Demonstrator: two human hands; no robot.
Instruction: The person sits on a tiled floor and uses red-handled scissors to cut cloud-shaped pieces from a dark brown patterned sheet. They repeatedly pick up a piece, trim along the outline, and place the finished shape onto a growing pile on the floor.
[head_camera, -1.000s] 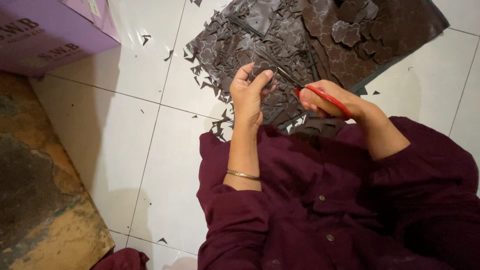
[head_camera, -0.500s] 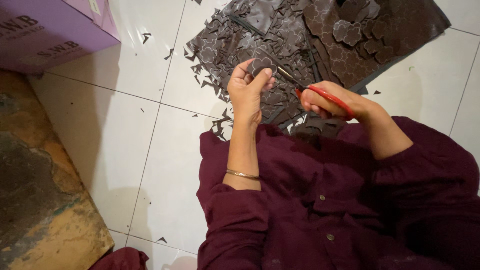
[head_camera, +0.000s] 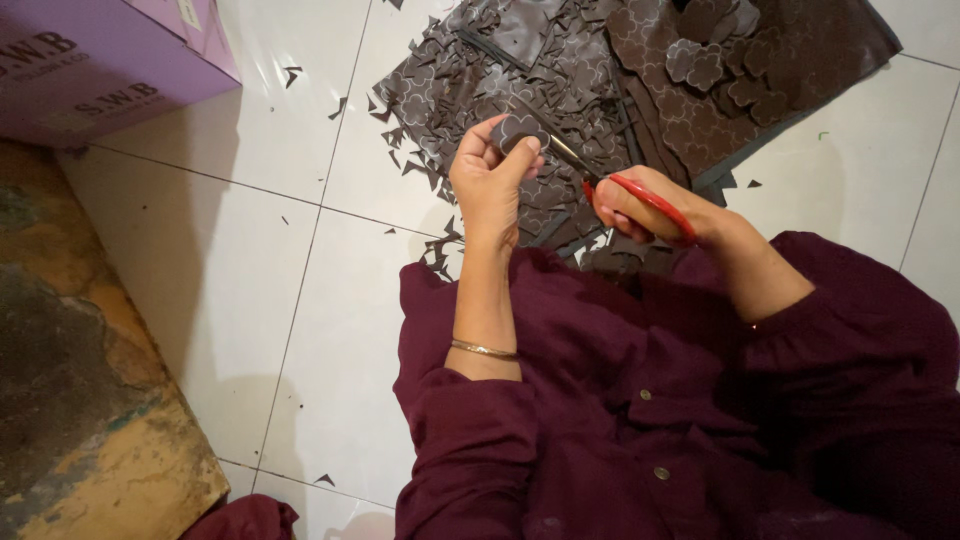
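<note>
My left hand (head_camera: 490, 185) pinches a small dark brown flower-shaped cut-out (head_camera: 520, 130) between thumb and fingers, held up over the floor. My right hand (head_camera: 640, 208) grips red-handled scissors (head_camera: 610, 183), their blades pointing at the cut-out's edge. A gold bangle sits on my left wrist. Both arms are in maroon sleeves. Beneath the hands lies a heap of dark brown patterned sheet and offcuts (head_camera: 600, 90).
A purple cardboard box (head_camera: 100, 60) stands at the top left. Small dark scraps (head_camera: 300, 75) are scattered on the white floor tiles (head_camera: 250, 260). A worn brown mat (head_camera: 80, 370) covers the left side. Finished flower shapes (head_camera: 715, 60) lie on the sheet.
My left hand has lifted and turned the cut-out slightly, and the scissors' blades have followed along its edge. The right hand stays in much the same place.
</note>
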